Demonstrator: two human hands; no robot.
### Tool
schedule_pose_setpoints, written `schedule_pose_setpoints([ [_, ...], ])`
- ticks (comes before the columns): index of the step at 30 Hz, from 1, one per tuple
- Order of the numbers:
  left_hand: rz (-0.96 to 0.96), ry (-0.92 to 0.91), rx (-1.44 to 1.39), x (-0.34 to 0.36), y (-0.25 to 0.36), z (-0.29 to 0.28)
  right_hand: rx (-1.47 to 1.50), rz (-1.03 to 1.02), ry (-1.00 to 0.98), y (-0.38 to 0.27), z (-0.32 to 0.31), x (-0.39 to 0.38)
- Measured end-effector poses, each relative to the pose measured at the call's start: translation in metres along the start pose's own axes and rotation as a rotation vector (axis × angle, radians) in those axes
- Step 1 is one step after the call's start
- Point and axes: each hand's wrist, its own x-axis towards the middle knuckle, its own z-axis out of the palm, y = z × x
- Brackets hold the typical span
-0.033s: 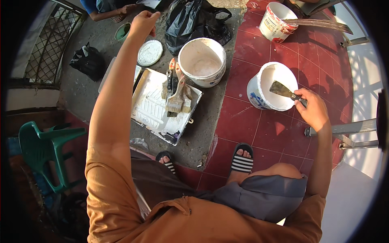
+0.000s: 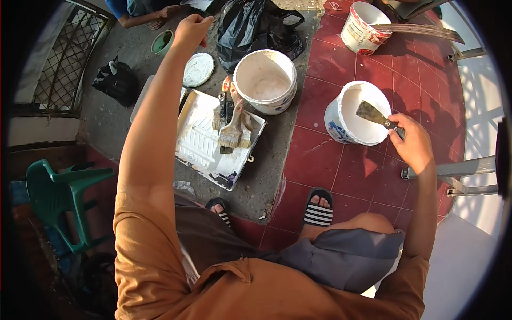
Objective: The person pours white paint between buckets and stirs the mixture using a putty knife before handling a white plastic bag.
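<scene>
My right hand [image 2: 412, 141] grips the handle of a putty knife [image 2: 373, 113], its stained blade over the mouth of a white bucket [image 2: 335, 120] with blue markings. That bucket stands on red tiles. My left arm is stretched far forward; its hand [image 2: 193, 32] is closed near a black plastic bag [image 2: 250, 34], and whatever its fingers may hold is hidden. Below that arm, a paint-smeared roller tray [image 2: 197, 136] carries several paintbrushes [image 2: 230, 133]. Beside the tray stands a larger white bucket [image 2: 266, 106], with whitish residue inside.
A white-coated round lid [image 2: 199, 70] lies on the concrete. Another bucket [image 2: 358, 40] at the far right has a wooden stick [image 2: 421, 32] across it. A green plastic chair [image 2: 69, 194] is at left, a metal leg [image 2: 458, 168] at right. Another person's hand [image 2: 168, 12] shows at the top.
My left hand and forearm have shifted slightly to the right. The putty knife in my right hand is nearly in the same place.
</scene>
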Motion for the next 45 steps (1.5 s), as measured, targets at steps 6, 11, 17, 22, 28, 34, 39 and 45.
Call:
schedule_pose_setpoints([
  [6, 0.184, 0.009, 0.172, 0.006, -0.005, 0.009, -0.02, 0.052, -0.111, 0.004, -0.017, -0.001],
  [11, 0.174, -0.167, 0.208, -0.002, -0.053, -0.025, 0.029, 0.137, 0.018, 0.002, -0.029, -0.007],
  [17, -0.176, -0.361, 0.432, -0.005, -0.167, -0.097, 0.202, 0.024, -0.156, -0.073, -0.029, 0.0],
  [22, -0.342, -0.419, 0.428, -0.014, -0.212, -0.089, 0.131, -0.101, -0.524, -0.171, 0.007, 0.014],
  [28, -0.255, -0.332, 0.187, 0.002, -0.225, -0.078, 0.043, -0.397, -0.604, -0.229, 0.139, 0.017],
  [34, -0.189, -0.107, 0.036, 0.013, -0.255, -0.077, 0.048, -0.351, -0.689, -0.289, 0.228, -0.015],
  [39, -0.179, 0.245, -0.137, 0.019, -0.285, -0.086, 0.053, -0.254, -0.672, -0.306, 0.27, -0.037],
  [45, -0.286, 0.442, -0.316, 0.021, -0.309, -0.093, 0.061, -0.164, -0.757, -0.299, 0.277, -0.053],
])
